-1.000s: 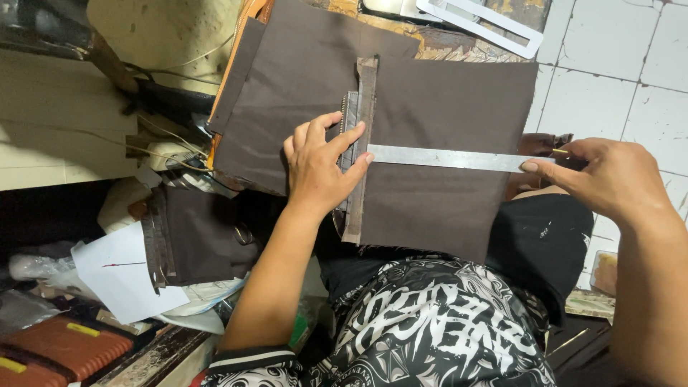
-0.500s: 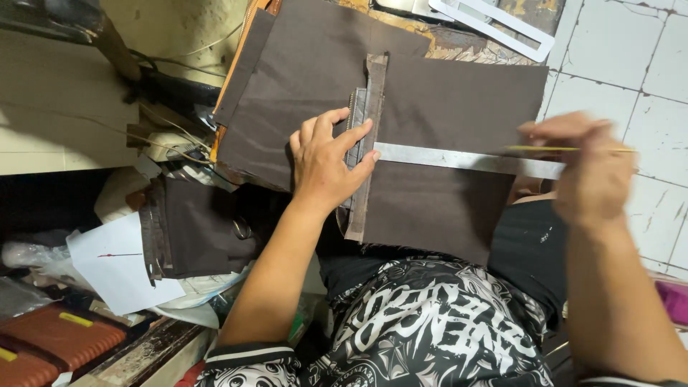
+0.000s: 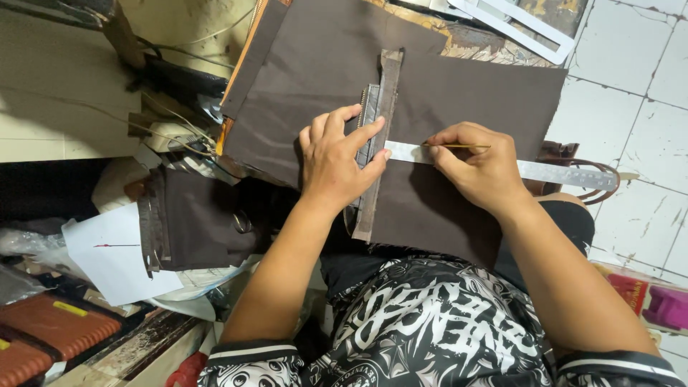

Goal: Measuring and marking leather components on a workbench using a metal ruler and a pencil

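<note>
A dark brown fabric panel [image 3: 444, 93] lies flat across my lap, with a zipper strip [image 3: 378, 115] running down its middle. My left hand [image 3: 337, 161] presses flat on the zipper strip and on the near end of a steel ruler [image 3: 545, 172] laid across the panel. My right hand [image 3: 476, 172] rests on the ruler and pinches a thin yellow pencil [image 3: 459, 146], its tip at the ruler's upper edge close to the zipper.
A second brown piece with metal rings [image 3: 201, 222] and white paper [image 3: 107, 251] lie at the left. Orange ribbed items [image 3: 50, 330] sit bottom left. A white frame template [image 3: 516, 29] lies beyond the panel. White floor tiles [image 3: 631, 86] are at right.
My right hand has moved left along the ruler from its far end toward the zipper, now holding the pencil at the ruler's edge. The left hand has stayed pressed down.
</note>
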